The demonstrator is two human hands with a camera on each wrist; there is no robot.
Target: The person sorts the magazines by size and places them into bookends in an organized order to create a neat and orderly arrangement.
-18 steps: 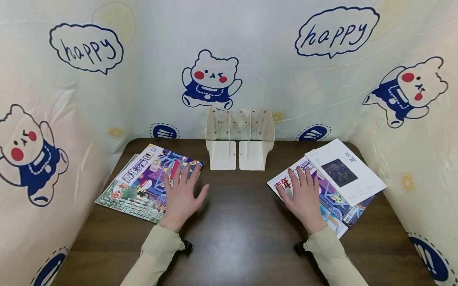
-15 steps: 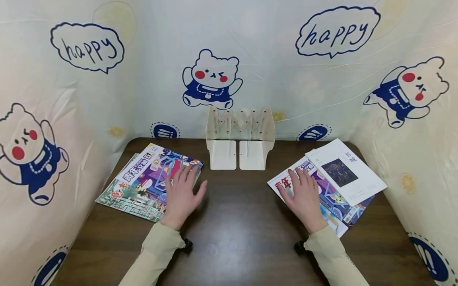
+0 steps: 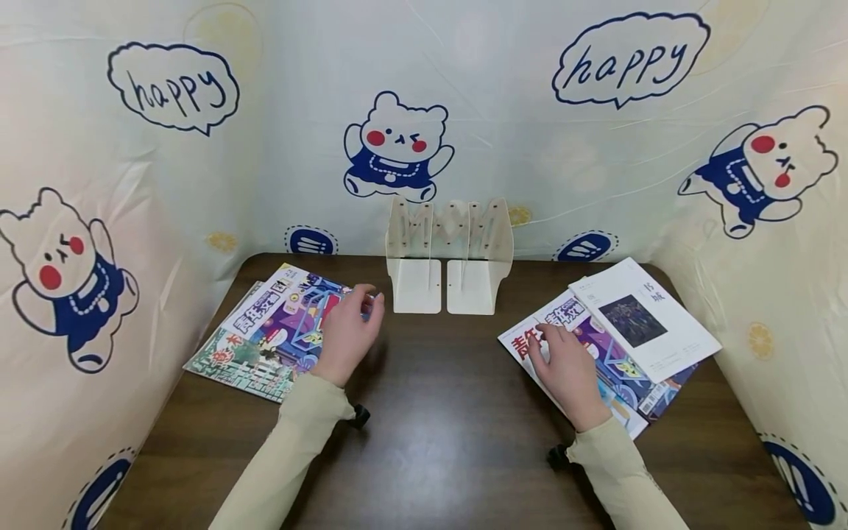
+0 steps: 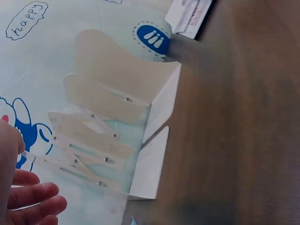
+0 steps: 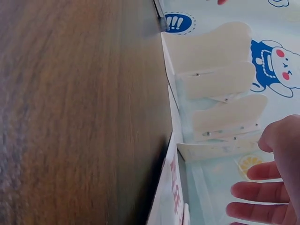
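CAUTION: SLIPPAGE

Left grip (image 3: pixel 347 340) and right grip (image 3: pixel 568 374): loosely curled, empty. From worktop (image 3: pixel 430 419) centre: left magazines (image 3: pixel 271 327) at 10 o'clock, right magazines (image 3: pixel 623 335) at 2, white bookend (image 3: pixel 417 288) at 12. Likely slide if lifted unevenly, given fanned stacking.

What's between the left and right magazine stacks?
Head view: the white bookend stands toward the back, with bare tabletop in front of it. The left hand covers part of the inner edge of the left stack.
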